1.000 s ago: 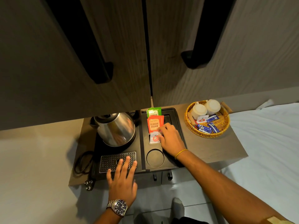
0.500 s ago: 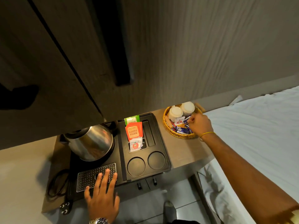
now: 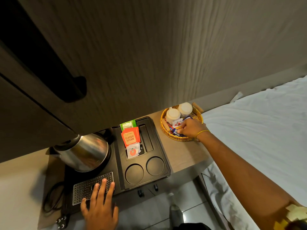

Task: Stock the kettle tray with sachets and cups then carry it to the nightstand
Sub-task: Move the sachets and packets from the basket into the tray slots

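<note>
The black kettle tray (image 3: 159, 146) lies on a wooden shelf (image 3: 184, 155) and carries a steel kettle (image 3: 86, 151). Its slot holds a green sachet (image 3: 128, 125), an orange "Classic Assam" sachet (image 3: 130, 137) and a white sachet (image 3: 132, 151). Both round cup recesses (image 3: 134, 174) hold nothing. My left hand (image 3: 99, 208) rests flat on the drip grate (image 3: 86, 188). To the tray's right, a wicker basket (image 3: 181, 139) holds two upturned white cups (image 3: 173, 114) and loose sachets. My right hand (image 3: 192, 128) is inside it, fingers curled onto the blue sachets (image 3: 177, 133).
A bed with a white sheet (image 3: 257, 138) borders the shelf on the right. A cupboard door with a black handle (image 3: 69, 87) hangs over the kettle. The kettle's cord and plug (image 3: 61, 221) trail off the shelf's left front. My foot (image 3: 176, 211) stands on the tiled floor.
My right hand left the tray's sachet slot, crossed to the wicker basket and has now closed down on the blue sachets. My left hand stayed on the drip grate.
</note>
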`<state>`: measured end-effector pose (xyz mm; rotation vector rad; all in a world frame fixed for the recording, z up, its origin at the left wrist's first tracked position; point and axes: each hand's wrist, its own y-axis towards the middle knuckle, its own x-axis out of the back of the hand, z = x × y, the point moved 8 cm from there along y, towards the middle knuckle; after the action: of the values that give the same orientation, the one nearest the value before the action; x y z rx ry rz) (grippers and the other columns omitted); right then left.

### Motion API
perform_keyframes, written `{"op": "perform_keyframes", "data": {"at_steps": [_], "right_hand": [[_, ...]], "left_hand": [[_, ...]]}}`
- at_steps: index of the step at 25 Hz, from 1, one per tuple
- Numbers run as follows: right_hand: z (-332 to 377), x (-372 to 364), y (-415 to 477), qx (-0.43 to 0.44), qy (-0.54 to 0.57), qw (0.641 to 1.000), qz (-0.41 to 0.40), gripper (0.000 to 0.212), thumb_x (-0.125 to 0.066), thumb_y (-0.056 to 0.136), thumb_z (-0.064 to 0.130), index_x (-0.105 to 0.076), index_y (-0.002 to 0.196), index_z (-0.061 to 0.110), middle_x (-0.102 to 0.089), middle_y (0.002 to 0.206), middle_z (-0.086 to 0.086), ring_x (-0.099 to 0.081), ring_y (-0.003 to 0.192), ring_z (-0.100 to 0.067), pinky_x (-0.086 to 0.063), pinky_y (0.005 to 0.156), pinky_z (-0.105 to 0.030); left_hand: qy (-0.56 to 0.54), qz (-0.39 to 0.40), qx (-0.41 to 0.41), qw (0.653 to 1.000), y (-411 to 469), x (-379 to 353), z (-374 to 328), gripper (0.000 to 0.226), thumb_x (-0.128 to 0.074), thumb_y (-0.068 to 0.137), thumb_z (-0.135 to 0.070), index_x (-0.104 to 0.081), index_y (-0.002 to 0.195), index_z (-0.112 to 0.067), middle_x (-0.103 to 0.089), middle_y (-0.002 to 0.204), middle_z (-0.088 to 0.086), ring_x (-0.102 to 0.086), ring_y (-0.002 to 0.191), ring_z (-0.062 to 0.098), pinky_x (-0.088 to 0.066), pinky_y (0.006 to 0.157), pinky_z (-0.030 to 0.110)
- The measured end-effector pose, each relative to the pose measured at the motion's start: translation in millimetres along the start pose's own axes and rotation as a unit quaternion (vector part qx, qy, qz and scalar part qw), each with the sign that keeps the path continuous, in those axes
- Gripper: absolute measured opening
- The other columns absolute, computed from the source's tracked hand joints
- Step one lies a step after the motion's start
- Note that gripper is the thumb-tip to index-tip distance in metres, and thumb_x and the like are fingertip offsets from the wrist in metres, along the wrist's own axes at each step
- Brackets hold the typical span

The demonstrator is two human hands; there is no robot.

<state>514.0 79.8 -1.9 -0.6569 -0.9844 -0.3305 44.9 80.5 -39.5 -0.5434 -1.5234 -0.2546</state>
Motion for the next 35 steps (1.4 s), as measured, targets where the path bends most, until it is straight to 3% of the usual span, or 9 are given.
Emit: {"op": "perform_keyframes", "data": {"at_steps": [3, 8, 16, 21, 26, 28, 30, 32, 35], "right_hand": [[5.7, -2.3, 1.0, 0.045, 0.023, 0.998, 0.039, 0.024, -0.073, 0.090, 0.035, -0.081, 0.109, 0.021, -0.075, 0.118, -0.003, -0.065, 0.104, -0.020, -0.052, 0.094, -0.034], [8.5, -5.2, 9.0, 0.074, -0.002, 0.995, 0.073, 0.026, -0.076, 0.088, 0.022, -0.080, 0.114, 0.021, -0.073, 0.123, -0.002, -0.058, 0.096, -0.013, -0.046, 0.091, -0.025], [15.0, -6.8, 4.4, 0.126, -0.050, 0.990, 0.046, 0.021, -0.076, 0.088, 0.023, -0.081, 0.108, 0.020, -0.077, 0.109, -0.004, -0.070, 0.099, -0.023, -0.058, 0.093, -0.038], [6.0, 22.9, -9.8, 0.120, 0.041, 0.988, -0.086, 0.019, -0.070, 0.093, 0.021, -0.078, 0.110, 0.018, -0.078, 0.108, -0.007, -0.072, 0.099, -0.026, -0.058, 0.089, -0.038], [46.6, 41.0, -49.8, 0.220, 0.113, 0.942, -0.227, 0.026, -0.070, 0.093, 0.020, -0.073, 0.119, 0.018, -0.076, 0.115, -0.004, -0.069, 0.103, -0.018, -0.055, 0.087, -0.027], [82.7, 24.5, -64.5, 0.295, 0.135, 0.924, -0.203, 0.028, -0.067, 0.093, 0.018, -0.070, 0.120, 0.023, -0.073, 0.115, 0.003, -0.064, 0.104, -0.007, -0.048, 0.089, -0.015], [116.9, -5.3, -72.9, 0.350, 0.121, 0.919, -0.137, 0.030, -0.065, 0.091, 0.013, -0.070, 0.120, 0.023, -0.072, 0.114, 0.005, -0.062, 0.105, -0.005, -0.048, 0.093, -0.016], [136.9, -32.9, -74.2, 0.376, 0.103, 0.916, -0.094, 0.030, -0.065, 0.091, 0.009, -0.071, 0.118, 0.020, -0.072, 0.115, 0.003, -0.062, 0.105, -0.006, -0.046, 0.095, -0.016], [148.2, -55.6, -69.5, 0.376, 0.116, 0.917, -0.067, 0.028, -0.065, 0.091, 0.006, -0.071, 0.115, 0.019, -0.071, 0.114, 0.003, -0.057, 0.102, 0.001, -0.037, 0.092, -0.002]], "left_hand": [[0.001, 0.002, 0.001, 1.000, -1.0, 0.3, -1.7, 0.103, -0.072, 0.049, -0.041, -0.041, 0.146, -0.030, -0.036, 0.160, 0.004, -0.036, 0.144, 0.031, -0.027, 0.104, 0.066], [0.002, -0.011, 0.004, 1.000, -1.4, 3.1, -2.5, 0.099, -0.067, 0.051, -0.039, -0.040, 0.146, -0.029, -0.037, 0.159, 0.005, -0.036, 0.143, 0.031, -0.028, 0.103, 0.067], [-0.008, 0.001, 0.007, 1.000, -1.0, -3.6, 2.6, 0.101, -0.071, 0.054, -0.039, -0.037, 0.149, -0.033, -0.030, 0.162, 0.001, -0.032, 0.145, 0.027, -0.026, 0.106, 0.065], [-0.013, 0.011, 0.007, 1.000, -1.5, -7.8, 5.2, 0.111, -0.081, 0.050, -0.038, -0.034, 0.151, -0.034, -0.026, 0.164, 0.000, -0.031, 0.147, 0.026, -0.023, 0.108, 0.064], [-0.013, 0.009, 0.005, 1.000, -0.5, -4.7, 2.5, 0.111, -0.084, 0.050, -0.040, -0.036, 0.149, -0.032, -0.033, 0.161, 0.004, -0.032, 0.145, 0.028, -0.028, 0.105, 0.067], [-0.013, 0.008, 0.003, 1.000, 0.0, -5.0, 2.7, 0.109, -0.083, 0.050, -0.041, -0.036, 0.148, -0.031, -0.033, 0.161, 0.005, -0.032, 0.145, 0.028, -0.029, 0.104, 0.067], [-0.013, 0.010, 0.003, 1.000, -0.8, -6.5, 4.3, 0.108, -0.080, 0.053, -0.041, -0.033, 0.149, -0.032, -0.031, 0.162, 0.004, -0.031, 0.146, 0.028, -0.028, 0.104, 0.068], [-0.015, 0.013, 0.002, 1.000, -1.5, -8.1, 5.7, 0.107, -0.077, 0.054, -0.041, -0.031, 0.151, -0.033, -0.028, 0.163, 0.003, -0.030, 0.147, 0.027, -0.027, 0.105, 0.068], [-0.023, 0.012, 0.010, 1.000, -1.8, -9.6, 7.0, 0.107, -0.075, 0.056, -0.040, -0.028, 0.152, -0.035, -0.026, 0.164, 0.001, -0.029, 0.148, 0.026, -0.025, 0.107, 0.068]]}}
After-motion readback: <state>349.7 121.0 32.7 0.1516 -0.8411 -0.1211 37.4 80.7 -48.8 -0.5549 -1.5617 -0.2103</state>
